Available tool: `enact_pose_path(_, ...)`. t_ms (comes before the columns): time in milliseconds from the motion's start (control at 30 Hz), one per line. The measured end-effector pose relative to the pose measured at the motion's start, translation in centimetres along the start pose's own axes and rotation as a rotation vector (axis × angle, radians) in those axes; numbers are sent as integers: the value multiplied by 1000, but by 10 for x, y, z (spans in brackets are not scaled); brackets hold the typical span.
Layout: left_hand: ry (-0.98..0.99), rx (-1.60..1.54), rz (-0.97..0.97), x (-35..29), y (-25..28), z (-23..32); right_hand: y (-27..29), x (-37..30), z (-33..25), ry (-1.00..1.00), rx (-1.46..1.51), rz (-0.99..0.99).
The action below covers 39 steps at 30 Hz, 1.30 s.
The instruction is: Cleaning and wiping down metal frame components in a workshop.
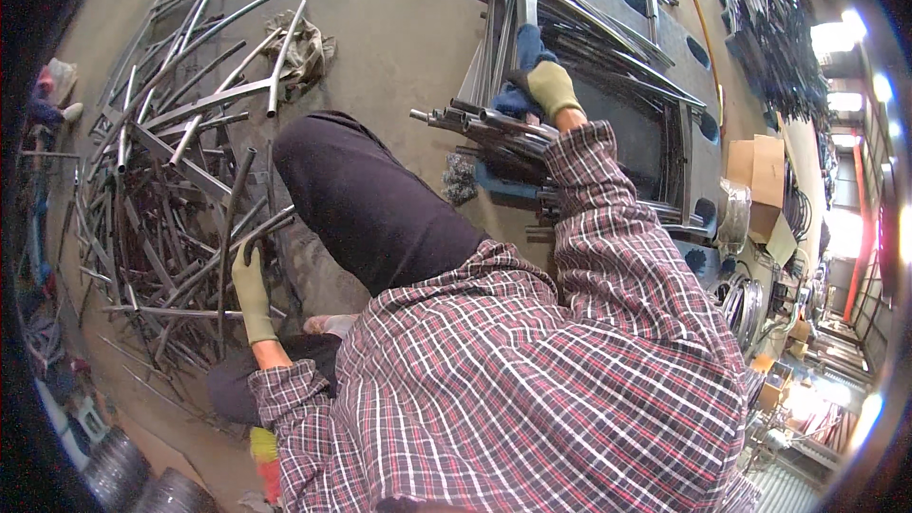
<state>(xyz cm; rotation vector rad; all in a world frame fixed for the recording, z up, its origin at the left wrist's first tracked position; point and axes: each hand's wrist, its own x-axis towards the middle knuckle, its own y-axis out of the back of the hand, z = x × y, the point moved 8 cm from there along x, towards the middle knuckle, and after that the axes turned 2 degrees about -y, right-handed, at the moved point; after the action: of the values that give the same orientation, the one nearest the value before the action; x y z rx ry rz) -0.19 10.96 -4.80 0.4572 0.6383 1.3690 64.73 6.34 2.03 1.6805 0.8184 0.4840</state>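
Seemingly picking at tubes (199,180) heaped on floor (389,66) — touching them with left hand (251,290), resting right hand (554,90) on blue cloth (528,45) — can't tell if gripping with either. Next, probably needs untangling one.

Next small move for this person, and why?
I'd probably have the left hand slowly ease out the tube beside it. That hand is at the pile, where tubes cross over one another, so a sharp pull might drag others along. The right hand looks busy on the blue cloth at the other stack.
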Motion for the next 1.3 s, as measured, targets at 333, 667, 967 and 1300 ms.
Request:
enact_pose_path(333, 69, 43, -31, -5, 2, 4, -20, 21, 28, 116, -96, -31)
enact_pose_path(667, 35, 89, -26, -7, 4, 7, -61, 49, 102, 389, -171, 84)
enact_pose_path(967, 63, 123, 4, -6, 6, -8, -56, 53, 98, 257, 202, 42)
enact_pose_path(1300, -87, -20, 285, -11, 38, 57, -23, -10, 39, -116, 1057, -379)
